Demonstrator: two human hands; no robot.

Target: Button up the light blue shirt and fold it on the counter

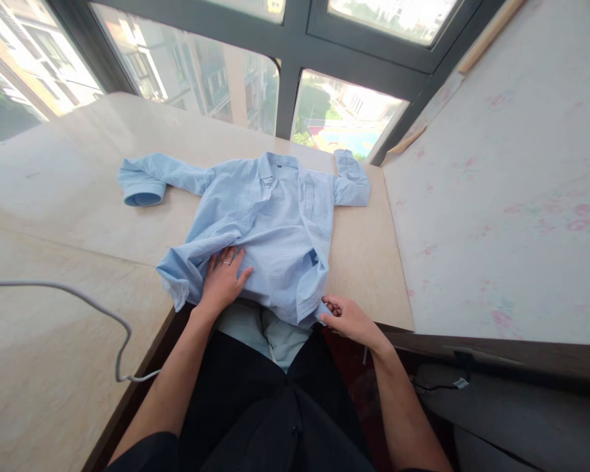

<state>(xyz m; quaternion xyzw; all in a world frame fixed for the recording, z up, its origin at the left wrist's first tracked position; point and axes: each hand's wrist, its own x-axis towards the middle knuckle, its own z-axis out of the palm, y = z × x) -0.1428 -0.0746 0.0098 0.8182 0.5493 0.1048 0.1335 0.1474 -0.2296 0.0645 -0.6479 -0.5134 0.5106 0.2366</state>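
Observation:
A light blue collared shirt [275, 216] lies spread on a pale wooden table [78, 196], collar toward the window, both sleeves stretched out to the sides. My left hand [223, 280] rests flat on the shirt's lower left part, fingers spread, a ring on one finger. My right hand [347, 319] pinches the shirt's lower right hem at the table's near edge, fingers curled around the fabric.
A white cable [98, 308] runs across the table's left side and hangs over its edge. Large windows [201, 72] stand behind the table. A pale floral-patterned surface [511, 196] fills the right. My dark trousers [255, 406] are below.

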